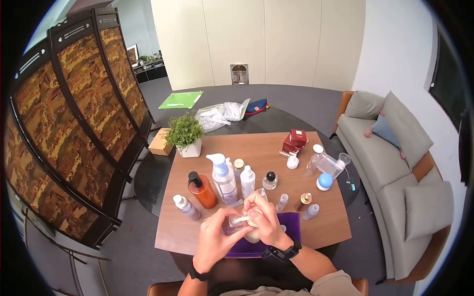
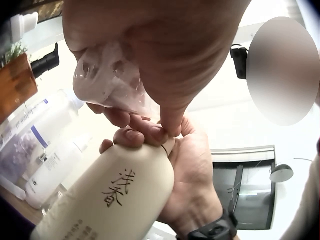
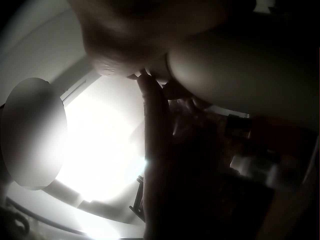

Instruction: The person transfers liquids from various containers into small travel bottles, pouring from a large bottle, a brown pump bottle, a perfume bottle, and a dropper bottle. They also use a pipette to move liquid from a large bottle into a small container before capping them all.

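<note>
In the head view, both forearms rose from the bottom edge and leaned inward, so the hands met just below the middle of the frame. The left hand [image 1: 213, 237] curled its fingers and thumb around a clear bottle [image 1: 232, 225], whose end pointed right, towards the other hand. The right hand [image 1: 269, 224] had its wrist bent inward and its fingers folded at the top of a cream bottle [image 2: 117, 187], pinching it about the neck; in the left wrist view that bottle ran from the centre to the lower left. Fingers hid the necks, so whether the two bottles touched cannot be told. The right wrist view was too dark to add more.

Below the hands, a purple mat [image 1: 291, 222] reached the near edge of the table [image 1: 237, 142]. An orange bottle [image 1: 203, 195] and a large pump bottle [image 1: 224, 182] stood close beyond the left hand, crowding the upper left side. Small bottles stood near the right hand's far side. Brown wood showed at the table's lower left and lower right corners, and between the plant [image 1: 185, 132] and the red boxes [image 1: 295, 139] towards the far edge.
</note>
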Tool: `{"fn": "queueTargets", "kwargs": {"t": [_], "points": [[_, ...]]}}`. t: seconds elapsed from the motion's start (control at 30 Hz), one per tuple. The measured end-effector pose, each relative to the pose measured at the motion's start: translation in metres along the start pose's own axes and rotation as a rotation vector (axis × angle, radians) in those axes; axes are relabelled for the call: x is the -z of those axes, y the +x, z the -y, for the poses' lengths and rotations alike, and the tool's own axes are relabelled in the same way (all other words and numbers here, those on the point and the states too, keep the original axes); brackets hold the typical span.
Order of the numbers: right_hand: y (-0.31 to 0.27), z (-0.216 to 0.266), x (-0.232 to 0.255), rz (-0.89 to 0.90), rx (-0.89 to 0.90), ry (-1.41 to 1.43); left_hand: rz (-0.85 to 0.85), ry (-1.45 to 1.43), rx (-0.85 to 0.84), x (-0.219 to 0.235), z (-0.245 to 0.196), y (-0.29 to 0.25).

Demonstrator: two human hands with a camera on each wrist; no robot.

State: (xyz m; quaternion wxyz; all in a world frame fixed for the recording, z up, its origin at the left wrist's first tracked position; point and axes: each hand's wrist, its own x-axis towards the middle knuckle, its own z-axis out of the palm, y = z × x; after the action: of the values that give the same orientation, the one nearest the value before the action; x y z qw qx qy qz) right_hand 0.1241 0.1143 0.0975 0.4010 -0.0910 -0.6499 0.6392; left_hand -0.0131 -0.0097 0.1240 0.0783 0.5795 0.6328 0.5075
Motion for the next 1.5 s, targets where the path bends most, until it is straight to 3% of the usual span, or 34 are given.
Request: {"fn": "queueTargets", "kwargs": {"t": [0.2,0.27,0.37,0.63,0.7,0.77,0.9,1.03,1.17,1.4,1.5], "points": [[-0.002,0.002,0.002,-0.007,0.014,0.006,-0.063,-0.066,0.06,-0.004,-0.003,-0.002],[-0.002,0.0,0.005,-0.02,0.049,-0.052,0.013,0.01,0.056,-0.003,-0.014,0.0],[-0.004,0.001,0.015,-0.011,0.011,0.15,-0.031,0.008,0.075,-0.009,-0.021,-0.004],[0.0,-0.003,0.002,-0.014,0.077,-0.043,-0.089,0.046,0.091,-0.011,-0.009,-0.01],[0.001,0.007,-0.001,0.032,-0.01,-0.061,-0.13,0.008,0.13,-0.009,-0.006,-0.012],[0.003,-0.001,0.001,0.039,0.014,-0.071,-0.138,-0.044,0.079,-0.005,-0.001,-0.011],[0.003,-0.004,0.003,0.09,-0.007,-0.052,-0.069,0.072,0.058,-0.002,0.001,-0.012],[0.003,0.008,-0.005,0.06,0.048,-0.122,-0.081,-0.052,0.061,0.005,-0.001,-0.011],[0.001,0.011,-0.003,0.056,-0.051,-0.091,0.024,-0.028,0.02,0.009,0.006,-0.006],[0.0,0.009,-0.008,0.028,-0.047,-0.194,0.007,-0.113,0.005,0.007,0.017,-0.004],[-0.001,0.01,-0.005,0.032,-0.108,-0.092,-0.001,-0.148,0.056,0.004,0.021,-0.006]]}}
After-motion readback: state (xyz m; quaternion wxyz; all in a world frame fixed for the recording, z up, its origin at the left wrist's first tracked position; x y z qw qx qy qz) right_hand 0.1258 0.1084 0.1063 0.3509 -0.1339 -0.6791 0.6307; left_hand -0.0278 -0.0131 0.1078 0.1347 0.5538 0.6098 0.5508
